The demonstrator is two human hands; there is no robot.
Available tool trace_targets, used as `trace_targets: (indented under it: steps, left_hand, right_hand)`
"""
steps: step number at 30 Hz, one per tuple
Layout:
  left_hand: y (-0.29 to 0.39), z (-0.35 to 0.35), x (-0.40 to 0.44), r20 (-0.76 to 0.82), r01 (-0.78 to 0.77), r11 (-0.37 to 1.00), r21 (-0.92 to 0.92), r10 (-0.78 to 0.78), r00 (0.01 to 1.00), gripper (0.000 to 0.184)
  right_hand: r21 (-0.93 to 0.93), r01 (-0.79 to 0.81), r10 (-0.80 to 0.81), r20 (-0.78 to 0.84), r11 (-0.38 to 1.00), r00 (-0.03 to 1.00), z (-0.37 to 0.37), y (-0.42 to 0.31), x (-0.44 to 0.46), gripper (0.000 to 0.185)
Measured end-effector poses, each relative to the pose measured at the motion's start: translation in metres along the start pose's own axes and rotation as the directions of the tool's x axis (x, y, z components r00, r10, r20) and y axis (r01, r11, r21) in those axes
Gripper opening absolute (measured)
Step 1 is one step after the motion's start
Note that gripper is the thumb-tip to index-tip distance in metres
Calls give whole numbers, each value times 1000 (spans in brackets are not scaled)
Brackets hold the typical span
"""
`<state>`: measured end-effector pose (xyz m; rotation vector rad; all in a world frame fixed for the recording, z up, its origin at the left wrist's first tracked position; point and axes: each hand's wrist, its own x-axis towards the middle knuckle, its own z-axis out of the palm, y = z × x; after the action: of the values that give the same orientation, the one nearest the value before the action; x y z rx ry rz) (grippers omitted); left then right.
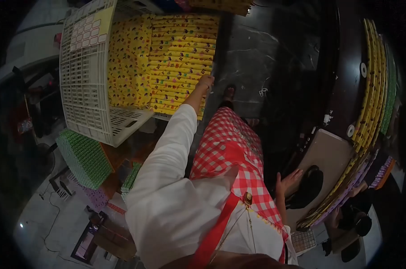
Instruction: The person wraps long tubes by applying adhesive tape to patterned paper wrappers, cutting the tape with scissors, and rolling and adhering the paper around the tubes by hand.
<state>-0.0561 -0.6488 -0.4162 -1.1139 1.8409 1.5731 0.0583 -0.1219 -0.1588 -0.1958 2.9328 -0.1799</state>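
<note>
Rows of yellow patterned folded pieces (183,58) lie beside a white plastic crate (84,76) in the upper left. At their right edge is my left hand (206,82), its fingers curled closed against the yellow material; what they grip is too small to tell. My right hand (291,182) is open with its fingers spread and holds nothing. It is beside a black object (307,186) on a brown-topped table (330,154).
Long yellow bundles (371,98) curve along the dark table at the right, with green ones behind. A green patterned stack (84,159) stands lower left. Another person's arm (357,188) shows at the lower right. My foot is on the dark floor (256,54).
</note>
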Motion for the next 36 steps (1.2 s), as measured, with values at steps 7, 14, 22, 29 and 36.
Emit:
trace_targets:
  steps: [7, 14, 22, 29, 36]
  left_hand:
    - [70, -48, 91, -316, -21, 995, -97, -10, 949, 14]
    - [128, -101, 175, -301, 43, 752, -657, -315, 900, 19]
    - [124, -142, 271, -187, -48, 204, -978, -749, 635, 38]
    - [188, -88, 178, -350, 134, 664, -736, -543, 764, 33]
    - [152, 61, 63, -177, -199, 449, -871, 92, 980, 23]
  right_hand:
    - [-29, 17, -15, 61, 999, 998, 1, 3, -3, 85]
    - [-137, -3, 18, 107, 991, 994, 0, -2, -2, 82]
    - [-234, -62, 92, 118, 970, 989, 8, -3, -3, 80]
    - [-221, -90, 120, 127, 971, 985, 6, -7, -1, 81]
    - [-158, -74, 94, 124, 985, 988, -4, -12, 3, 87]
